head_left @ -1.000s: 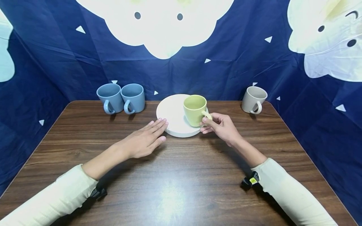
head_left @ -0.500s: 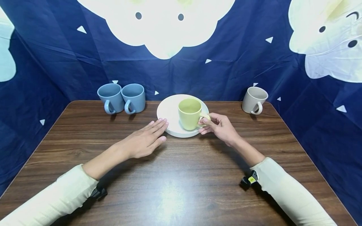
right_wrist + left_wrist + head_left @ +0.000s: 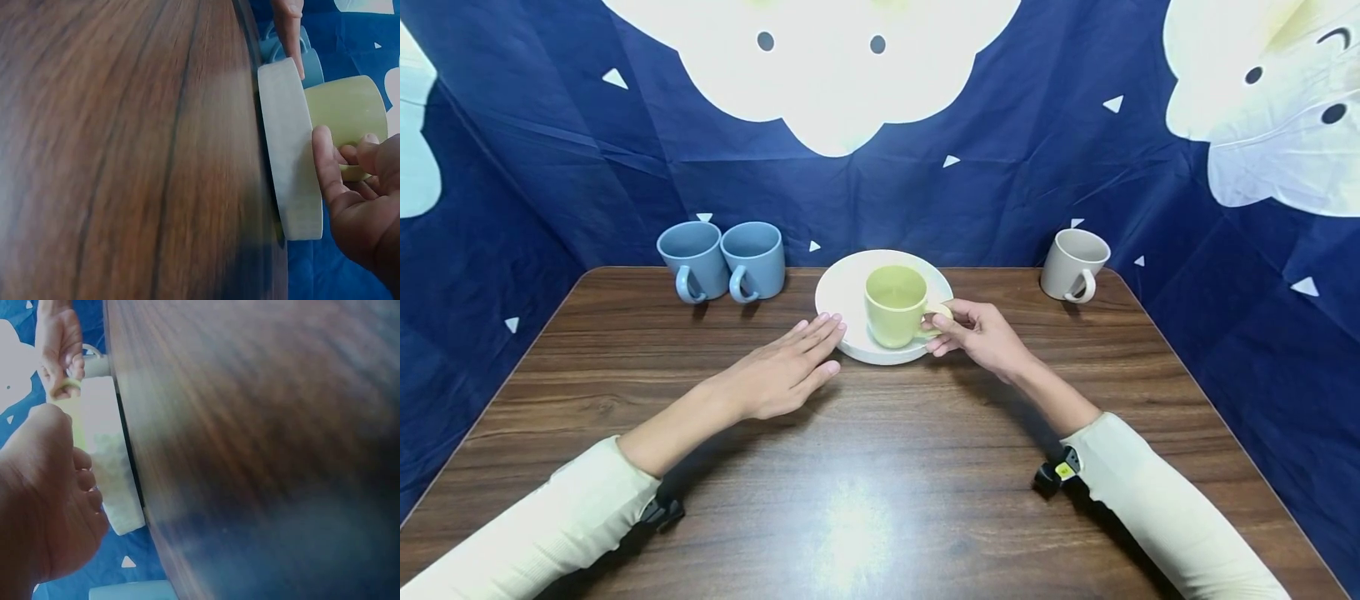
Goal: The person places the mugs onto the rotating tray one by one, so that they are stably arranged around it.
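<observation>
With the right hand [image 3: 985,337], I am pinching the handle [image 3: 937,308] of the light green mug [image 3: 891,321] between thumb and curled fingers. The mug is standing on the front part of the white round platform [image 3: 842,287], its long axis running upright, its mouth facing up and its handle pointing toward the platform's right side. The left hand [image 3: 778,375] is gripping nothing; its straight fingers are lying at the platform's front-left rim. Two blue mugs [image 3: 758,262] are standing left of the platform, and a light gray mug [image 3: 1066,260] is standing well to its right.
</observation>
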`<state>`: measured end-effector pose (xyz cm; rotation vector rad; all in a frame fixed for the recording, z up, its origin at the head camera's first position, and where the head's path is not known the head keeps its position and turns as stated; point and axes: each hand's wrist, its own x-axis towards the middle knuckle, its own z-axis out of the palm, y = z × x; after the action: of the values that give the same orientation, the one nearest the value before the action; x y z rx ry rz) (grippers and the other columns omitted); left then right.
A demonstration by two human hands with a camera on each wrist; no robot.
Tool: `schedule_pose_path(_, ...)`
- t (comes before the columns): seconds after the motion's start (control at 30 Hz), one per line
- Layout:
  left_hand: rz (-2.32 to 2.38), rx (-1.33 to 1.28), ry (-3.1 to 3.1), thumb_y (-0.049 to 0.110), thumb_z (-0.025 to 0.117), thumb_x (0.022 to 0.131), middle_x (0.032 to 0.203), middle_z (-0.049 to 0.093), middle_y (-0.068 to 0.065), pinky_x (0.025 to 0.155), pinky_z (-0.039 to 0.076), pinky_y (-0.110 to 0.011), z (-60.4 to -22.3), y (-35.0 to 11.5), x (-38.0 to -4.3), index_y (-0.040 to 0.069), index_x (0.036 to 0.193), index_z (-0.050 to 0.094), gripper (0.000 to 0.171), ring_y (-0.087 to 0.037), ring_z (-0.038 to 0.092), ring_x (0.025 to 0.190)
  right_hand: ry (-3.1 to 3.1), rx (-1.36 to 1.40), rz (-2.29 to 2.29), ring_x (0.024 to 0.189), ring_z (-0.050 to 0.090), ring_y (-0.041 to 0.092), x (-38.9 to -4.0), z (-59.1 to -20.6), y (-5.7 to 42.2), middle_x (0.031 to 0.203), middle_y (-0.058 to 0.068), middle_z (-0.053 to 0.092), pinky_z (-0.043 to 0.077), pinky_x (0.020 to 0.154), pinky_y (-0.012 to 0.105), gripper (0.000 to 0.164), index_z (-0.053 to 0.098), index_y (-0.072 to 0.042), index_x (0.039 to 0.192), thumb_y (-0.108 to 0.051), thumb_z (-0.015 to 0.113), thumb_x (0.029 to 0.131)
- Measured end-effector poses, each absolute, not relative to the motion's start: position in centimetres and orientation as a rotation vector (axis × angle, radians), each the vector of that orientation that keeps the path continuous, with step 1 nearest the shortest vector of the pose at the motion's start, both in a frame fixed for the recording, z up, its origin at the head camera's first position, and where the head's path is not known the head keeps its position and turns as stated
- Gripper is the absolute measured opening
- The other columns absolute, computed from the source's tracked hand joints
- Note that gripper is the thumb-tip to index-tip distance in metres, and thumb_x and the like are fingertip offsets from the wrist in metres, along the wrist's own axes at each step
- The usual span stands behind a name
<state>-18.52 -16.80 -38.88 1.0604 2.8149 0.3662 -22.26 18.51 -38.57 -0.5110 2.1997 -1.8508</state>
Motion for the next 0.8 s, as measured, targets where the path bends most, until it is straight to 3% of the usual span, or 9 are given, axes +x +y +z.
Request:
schedule_pose_path(0.13,0.365,1.065,2.818,0.045,0.036,0.124,0.190,0.016,-0.014,0.146,0.017,-0.056,-38.81,-16.86,-18.48,0.005,0.179,0.023,0.069,-0.032,0.014,0.179,2.323,-0.497,-1.777,0.079,0.080,0.009,-22.36,-38.44,18.87,0.118,0.039,0.078,0.071,0.076,0.029,0.031,0.069,0.017,0.136,-0.003,0.064,0.114)
schedule_pose_path(0.27,0.355,1.065,2.821,0.045,0.036,0.124,0.190,0.016,-0.014,0.146,0.016,-0.056,-38.83,-16.99,-18.37,0.006,0.179,0.023,0.069,-0.032,0.014,0.179,2.504,-0.513,-1.666,0.075,0.079,0.015,-22.33,-38.03,19.00,0.098,0.029,0.082,0.072,0.073,0.039,0.027,0.076,0.009,0.129,-0.009,0.077,0.108)
schedule_pose_path(0.4,0.354,1.063,2.823,0.044,0.037,0.124,0.190,0.016,-0.014,0.146,0.017,-0.056,-38.85,-17.21,-18.19,0.006,0.179,0.024,0.068,-0.032,0.014,0.179,2.665,-0.526,-1.573,0.073,0.079,0.018,-22.25,-37.68,19.07,0.090,0.021,0.083,0.072,0.073,0.045,0.024,0.079,0.001,0.123,-0.015,0.082,0.106)
schedule_pose_path(0.63,0.351,1.065,2.825,0.044,0.036,0.124,0.189,0.016,-0.017,0.145,0.018,-0.060,-38.81,-17.46,-17.80,0.005,0.179,0.024,0.068,-0.036,0.016,0.178,2.784,-0.582,-1.465,0.075,0.081,0.019,-22.18,-37.57,19.10,0.088,0.016,0.085,0.065,0.068,0.024,0.018,0.081,-0.002,0.119,-0.016,0.078,0.109)
schedule_pose_path(0.8,0.365,1.056,2.820,0.044,0.035,0.124,0.189,0.015,-0.018,0.145,0.017,-0.061,-38.84,-17.60,-17.69,0.004,0.179,0.024,0.068,-0.037,0.015,0.178,2.784,-0.637,-1.473,0.076,0.081,0.022,-22.38,-37.72,18.99,0.091,0.016,0.084,0.064,0.068,0.022,0.016,0.082,-0.001,0.118,-0.013,0.077,0.109)
